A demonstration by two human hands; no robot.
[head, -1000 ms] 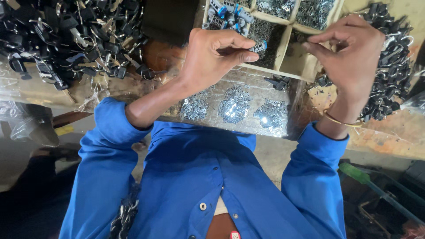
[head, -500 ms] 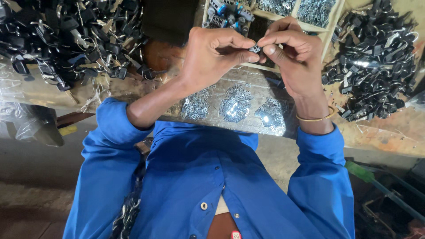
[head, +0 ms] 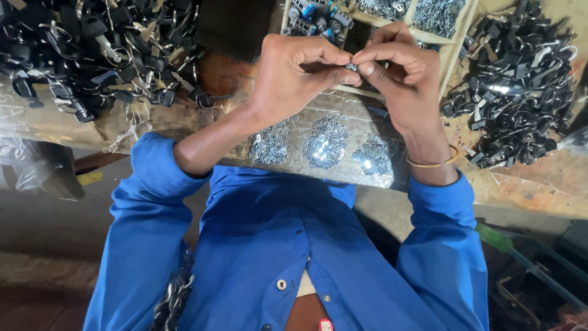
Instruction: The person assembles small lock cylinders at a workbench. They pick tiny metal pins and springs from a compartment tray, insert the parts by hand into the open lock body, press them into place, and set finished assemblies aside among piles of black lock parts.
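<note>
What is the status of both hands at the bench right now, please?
Left hand and right hand meet fingertip to fingertip, both pinched on a small metal part. Held above the wooden compartment tray. Nothing between them; black key piles lie off to the sides.

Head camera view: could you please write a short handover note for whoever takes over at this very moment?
Left hand: fingertips pinched on a small metal part, held above the bench.
Right hand: fingertips meet the left's on the same part.
Things: divided wooden tray beyond the hands; three heaps of small silvery pieces under the wrists; piles of black parts at far left and right.
Done: one part picked up and in both hands.
Left: the part is not yet set down; both black piles remain large.
</note>
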